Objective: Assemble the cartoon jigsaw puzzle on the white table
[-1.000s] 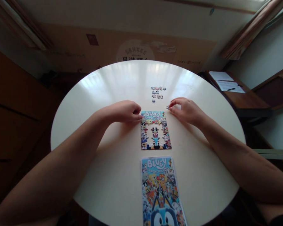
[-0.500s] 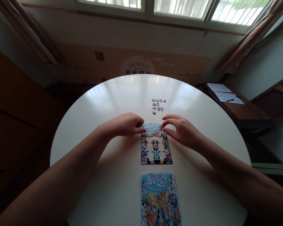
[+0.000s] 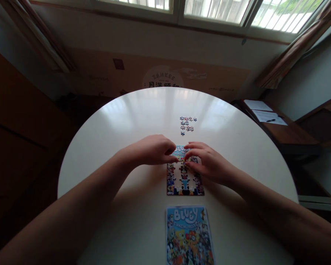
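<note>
A partly filled jigsaw puzzle [image 3: 171, 184] lies flat, its side borders, top and a middle strip in place, with pale gaps between. My left hand [image 3: 157, 150] reaches over its upper left edge. Its fingers are curled and the thumb points at the middle strip; whatever they hold is hidden. From the right, my right hand [image 3: 208, 162] bends over the upper right part. Thumb and fingertips pinch at the strip's top end, where a small puzzle piece seems to be. Both hands cover parts of the puzzle's upper half.
Several loose puzzle pieces [image 3: 185, 123] lie in rows beyond the hands. Closer to me is a printed Bluey picture [image 3: 190, 235]. All rest on a round white table [image 3: 105, 132]. Papers with a pen [image 3: 270, 120] lie on a brown side table [image 3: 289, 134] at right.
Both hands have moved inward and slightly toward me, from the puzzle's upper edges to the top of its middle strip. The view has shifted a little.
</note>
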Demonstrator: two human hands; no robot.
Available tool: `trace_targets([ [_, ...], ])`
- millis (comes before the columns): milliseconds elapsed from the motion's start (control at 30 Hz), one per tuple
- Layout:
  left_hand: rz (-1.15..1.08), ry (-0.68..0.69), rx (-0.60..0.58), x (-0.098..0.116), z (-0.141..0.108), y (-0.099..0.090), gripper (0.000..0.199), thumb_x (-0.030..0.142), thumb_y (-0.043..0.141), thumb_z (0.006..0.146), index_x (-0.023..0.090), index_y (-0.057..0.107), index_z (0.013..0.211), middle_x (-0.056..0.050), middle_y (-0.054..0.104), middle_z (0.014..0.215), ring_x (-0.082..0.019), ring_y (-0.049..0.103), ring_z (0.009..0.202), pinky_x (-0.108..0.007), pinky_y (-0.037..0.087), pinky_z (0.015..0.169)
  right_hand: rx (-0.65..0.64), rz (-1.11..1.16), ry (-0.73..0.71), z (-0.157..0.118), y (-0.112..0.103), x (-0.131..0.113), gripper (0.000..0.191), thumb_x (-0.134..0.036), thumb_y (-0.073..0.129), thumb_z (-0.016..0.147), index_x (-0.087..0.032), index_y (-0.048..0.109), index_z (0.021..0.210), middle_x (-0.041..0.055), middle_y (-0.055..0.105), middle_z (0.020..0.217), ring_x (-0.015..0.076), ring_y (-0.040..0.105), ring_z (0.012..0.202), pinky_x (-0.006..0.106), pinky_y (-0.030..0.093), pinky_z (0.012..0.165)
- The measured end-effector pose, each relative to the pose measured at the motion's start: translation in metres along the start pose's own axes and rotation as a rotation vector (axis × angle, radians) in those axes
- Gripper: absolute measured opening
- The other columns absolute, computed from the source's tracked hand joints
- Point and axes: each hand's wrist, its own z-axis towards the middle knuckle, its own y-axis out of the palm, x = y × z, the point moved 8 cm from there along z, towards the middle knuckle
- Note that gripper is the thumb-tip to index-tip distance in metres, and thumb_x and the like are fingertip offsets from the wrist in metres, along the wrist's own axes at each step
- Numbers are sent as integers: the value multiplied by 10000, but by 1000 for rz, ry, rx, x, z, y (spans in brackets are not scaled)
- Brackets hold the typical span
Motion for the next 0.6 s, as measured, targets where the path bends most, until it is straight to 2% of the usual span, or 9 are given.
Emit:
trace_targets([
  [300, -14, 16, 1, -3, 1, 4, 385, 473, 653, 851, 190, 539, 616, 8, 546, 573, -100, 366, 496, -291, 243, 518, -32, -35, -3, -1, 2, -2, 81, -256, 684, 893, -218, 737, 942, 99, 654, 1316, 276, 565, 1287, 498, 444, 1110],
  [433, -26, -5, -20, -3, 0, 3, 369, 471, 652, 855, 189, 565, 633, 3, 562, 586, -104, 376, 500, -296, 255, 526, -11, -27, 0, -3, -3, -1, 131, -255, 690, 892, -224, 744, 1007, 106, 630, 1349, 282, 546, 1306, 509, 448, 1109],
  [533, -23, -16, -33, -3, -1, 3, 362, 470, 642, 861, 190, 575, 641, -5, 578, 605, -110, 395, 511, -299, 265, 530, 12, -54, -36, -4, -9, -2, 152, -224, 664, 905, -253, 760, 1020, 88, 628, 1349, 282, 545, 1301, 525, 458, 1091],
  [600, -18, -18, -33, -3, 0, 3, 357, 465, 634, 866, 190, 580, 644, -10, 587, 616, -113, 401, 517, -301, 266, 532, 20, -55, -75, -3, -12, -4, 155, -230, 649, 921, -275, 776, 998, 72, 653, 1304, 268, 580, 1240, 497, 490, 1043],
])
